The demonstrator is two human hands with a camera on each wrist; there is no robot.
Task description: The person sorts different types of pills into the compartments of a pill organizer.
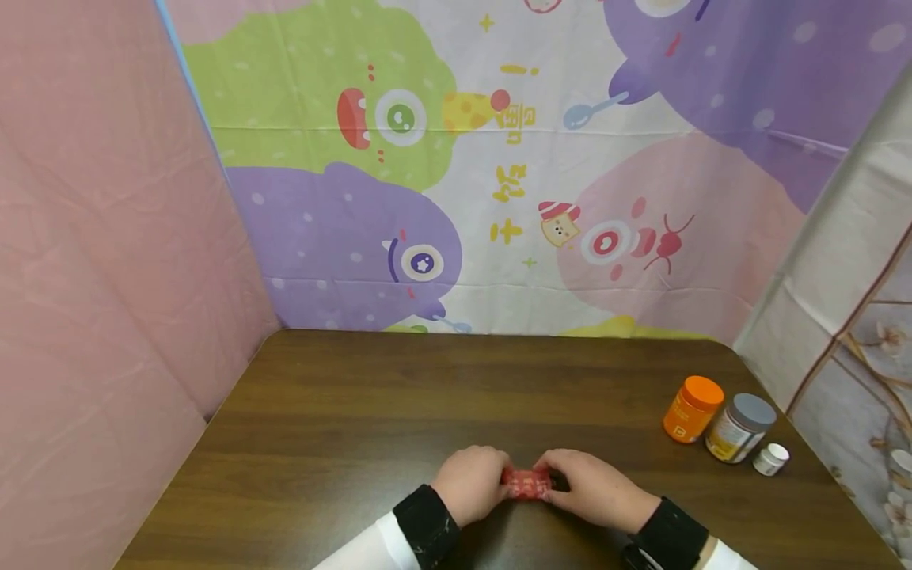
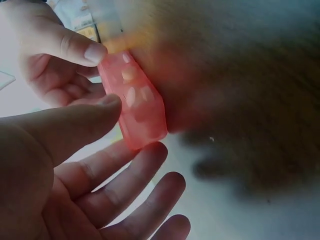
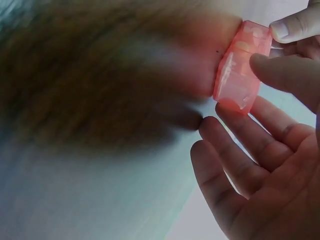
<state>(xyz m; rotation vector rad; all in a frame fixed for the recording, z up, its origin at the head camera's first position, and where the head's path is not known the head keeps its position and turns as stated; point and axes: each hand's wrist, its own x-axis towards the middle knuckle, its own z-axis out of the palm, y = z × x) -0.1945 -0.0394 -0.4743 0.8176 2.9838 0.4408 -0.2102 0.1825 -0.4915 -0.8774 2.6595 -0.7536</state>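
Observation:
A small red see-through pill box (image 1: 529, 484) is held between both hands just above or on the table, low in the middle of the head view. In the left wrist view, pale pills show through the pill box (image 2: 141, 115). My left hand (image 1: 466, 483) pinches its left end between thumb and fingers, the remaining fingers spread loosely. On the other end, my right hand (image 1: 597, 487) pinches the pill box (image 3: 235, 75) in the same way. Its lid looks closed, and its underside is hidden.
The brown wooden table (image 1: 342, 443) reaches back to a cartoon-print curtain (image 1: 499, 301). On the right stand an orange jar (image 1: 691, 412), a grey-lidded jar (image 1: 739, 429) and a small white bottle (image 1: 771, 459). Pink cloth (image 1: 107, 277) hangs on the left.

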